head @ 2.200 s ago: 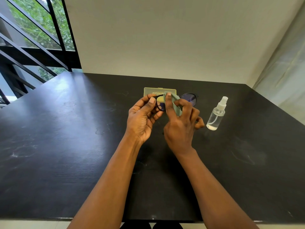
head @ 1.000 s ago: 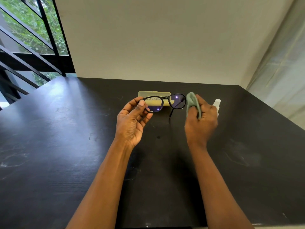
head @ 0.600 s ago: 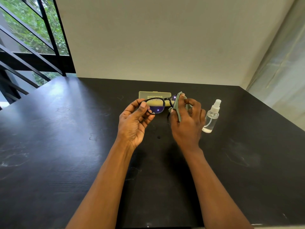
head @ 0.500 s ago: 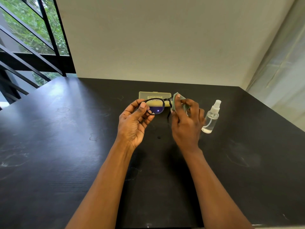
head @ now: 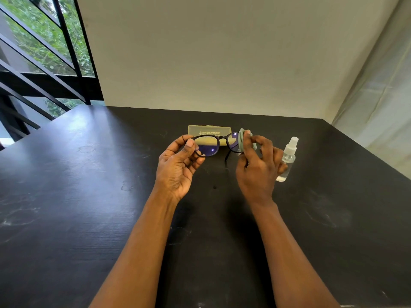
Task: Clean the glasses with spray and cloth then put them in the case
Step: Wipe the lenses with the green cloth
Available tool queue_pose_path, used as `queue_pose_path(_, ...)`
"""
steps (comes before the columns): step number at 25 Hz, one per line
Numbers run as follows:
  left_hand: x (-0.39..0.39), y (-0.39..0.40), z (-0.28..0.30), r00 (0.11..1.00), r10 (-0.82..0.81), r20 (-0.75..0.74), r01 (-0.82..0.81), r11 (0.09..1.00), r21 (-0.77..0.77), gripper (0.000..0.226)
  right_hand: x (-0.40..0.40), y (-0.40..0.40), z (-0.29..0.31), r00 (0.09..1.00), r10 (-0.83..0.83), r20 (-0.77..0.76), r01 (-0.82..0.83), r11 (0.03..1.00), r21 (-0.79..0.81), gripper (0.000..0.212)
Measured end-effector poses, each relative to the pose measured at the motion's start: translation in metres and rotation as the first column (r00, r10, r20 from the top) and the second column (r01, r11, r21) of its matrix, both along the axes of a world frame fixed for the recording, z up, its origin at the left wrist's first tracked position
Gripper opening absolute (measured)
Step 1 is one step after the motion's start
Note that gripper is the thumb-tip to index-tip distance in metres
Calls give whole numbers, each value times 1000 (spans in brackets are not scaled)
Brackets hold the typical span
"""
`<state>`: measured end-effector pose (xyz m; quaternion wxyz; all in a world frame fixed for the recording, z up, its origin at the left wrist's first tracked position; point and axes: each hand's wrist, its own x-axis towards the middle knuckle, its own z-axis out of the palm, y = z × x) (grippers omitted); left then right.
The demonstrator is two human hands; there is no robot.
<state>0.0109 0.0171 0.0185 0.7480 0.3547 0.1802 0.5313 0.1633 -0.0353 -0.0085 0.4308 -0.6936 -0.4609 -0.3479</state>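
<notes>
Black-framed glasses (head: 222,138) hang above the black table (head: 89,196). My left hand (head: 178,167) pinches the frame's left rim between thumb and fingers. My right hand (head: 258,167) pinches a pale green cloth (head: 242,138) folded over the right lens, hiding part of it. A closed yellowish glasses case (head: 209,130) lies flat on the table behind the glasses. To the right of my right hand stands a small clear spray bottle (head: 289,156) with a white nozzle, upright and partly hidden by my fingers.
A plain wall rises along the table's far edge. A window with dark bars is at the far left, and a pale curtain hangs at the right. The table's front edge runs near the bottom of the view.
My right hand brought the cloth from beside the bottle back onto the right lens and now rubs it. My left hand kept holding the frame, almost still.
</notes>
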Motion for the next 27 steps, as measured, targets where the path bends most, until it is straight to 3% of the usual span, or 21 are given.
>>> queue_pose_path(11,2,0,-1,999,36,25,-36,999,4,13,-7,-3,1,988,1,156,-10,998,57,30)
queue_pose_path(16,-1,2,0,999,37,34,-37,999,-1,13,-9,-5,4,1000,-19,4,19,1000,12,37)
queue_pose_path(20,1,0,1,1000,21,15,-21,1000,9,13,-14,-4,8,970,97,-222,-93,995,28,47)
queue_pose_path(27,2,-1,-1,1000,20,18,-20,1000,22,15,-14,-6,11,965,240,-105,-226,966,123,28)
